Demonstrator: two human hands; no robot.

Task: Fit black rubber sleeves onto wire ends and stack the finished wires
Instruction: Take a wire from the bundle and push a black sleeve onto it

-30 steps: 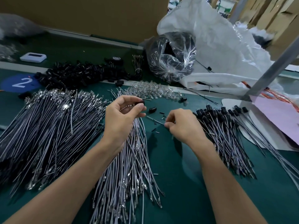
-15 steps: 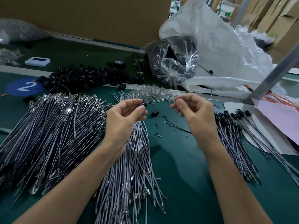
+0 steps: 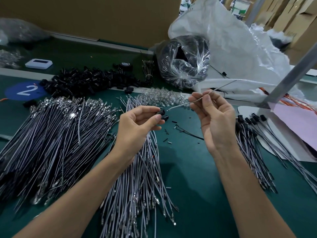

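Left hand (image 3: pixel 137 125) pinches black sleeve (image 3: pixel 160 112). Right hand (image 3: pixel 217 121) pinches grey wire (image 3: pixel 180 105). The wire runs upper-right to lower-left, its tip just beside the sleeve mouth, probably not yet inside. Finished stack (image 3: pixel 248 134) lies right of the right hand.

A green table (image 3: pixel 197 177) backed by a brown cardboard wall (image 3: pixel 103 18).

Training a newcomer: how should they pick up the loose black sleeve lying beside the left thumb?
Probably pinch the loose sleeve across its short barrel, from above and the right: it lies on the mat, and the left hand crowds its left.
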